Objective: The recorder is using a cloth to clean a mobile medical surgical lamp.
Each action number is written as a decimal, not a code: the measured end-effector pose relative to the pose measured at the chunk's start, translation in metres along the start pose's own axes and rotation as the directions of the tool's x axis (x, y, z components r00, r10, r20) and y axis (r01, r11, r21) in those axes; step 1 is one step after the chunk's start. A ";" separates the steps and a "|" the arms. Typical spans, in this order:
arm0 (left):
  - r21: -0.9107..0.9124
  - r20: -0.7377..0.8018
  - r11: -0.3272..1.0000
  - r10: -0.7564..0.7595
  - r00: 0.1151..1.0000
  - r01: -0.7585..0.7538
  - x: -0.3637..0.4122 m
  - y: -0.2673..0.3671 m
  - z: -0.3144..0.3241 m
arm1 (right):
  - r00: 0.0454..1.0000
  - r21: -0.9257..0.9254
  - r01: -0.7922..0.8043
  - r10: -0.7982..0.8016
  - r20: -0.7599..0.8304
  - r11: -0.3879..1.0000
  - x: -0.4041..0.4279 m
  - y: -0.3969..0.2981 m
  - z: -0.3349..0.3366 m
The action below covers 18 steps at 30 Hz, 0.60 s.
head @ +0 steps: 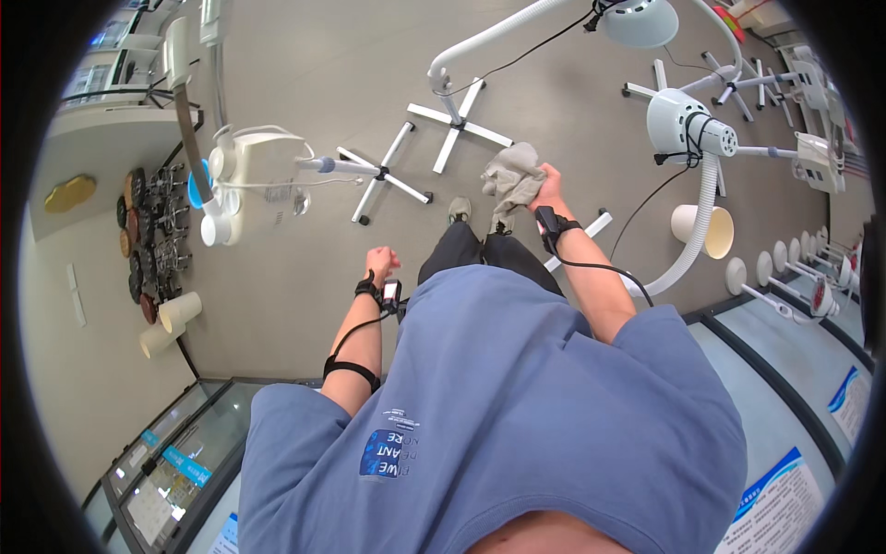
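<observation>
My right hand grips a crumpled grey cloth, which hangs out beyond the fingers above my right shoe. Loosely curled and holding nothing that I can see, my left hand is at the left of my legs. Each wrist wears a black strap with a small device. Ahead of me stands a white apparatus on a wheeled stand, with a cross-shaped base. A white lamp head on a ribbed flexible arm is to the right of my right hand.
At left, a white device sits on a pole with a wheeled base. Cream bins lie on the right, and others on the left near stacked round stools. Glass-topped cabinets are behind me. Black cables hang from the lamps.
</observation>
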<state>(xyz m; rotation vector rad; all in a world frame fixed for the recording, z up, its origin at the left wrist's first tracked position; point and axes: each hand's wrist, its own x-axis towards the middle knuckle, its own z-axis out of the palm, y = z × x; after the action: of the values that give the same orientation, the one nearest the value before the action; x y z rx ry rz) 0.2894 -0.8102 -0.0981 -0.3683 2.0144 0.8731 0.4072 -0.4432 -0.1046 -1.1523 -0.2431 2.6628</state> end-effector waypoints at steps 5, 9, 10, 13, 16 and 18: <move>-0.005 0.042 0.997 -0.076 0.996 0.076 -0.012 -0.067 -0.024 | 0.976 -0.051 -0.082 0.091 0.198 0.995 0.008 0.038 0.018; -0.040 0.088 0.997 -0.064 0.994 0.068 -0.010 -0.067 -0.015 | 0.954 -0.062 -0.184 0.194 0.229 0.981 -0.010 0.066 0.039; 0.007 0.091 0.997 -0.074 0.993 0.073 -0.016 -0.049 -0.008 | 0.959 -0.098 -0.187 0.204 0.197 0.977 -0.016 0.070 0.042; -0.282 0.240 0.956 -0.012 0.971 0.082 -0.011 -0.020 0.000 | 0.942 -0.154 -0.236 0.265 0.204 0.959 -0.019 0.091 0.043; -0.504 0.299 0.863 0.132 0.945 0.038 -0.020 0.016 0.015 | 0.913 -0.219 -0.253 0.307 0.268 0.942 -0.016 0.108 0.033; -0.613 0.297 0.790 0.217 0.930 0.011 -0.028 0.032 0.024 | 0.914 -0.247 -0.257 0.318 0.253 0.934 -0.024 0.122 0.036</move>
<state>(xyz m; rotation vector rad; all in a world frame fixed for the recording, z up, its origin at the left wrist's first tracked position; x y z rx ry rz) 0.3021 -0.7727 -0.0698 -0.4158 1.3882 1.5479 0.3788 -0.5694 -0.0933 -0.9055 -0.4442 3.1352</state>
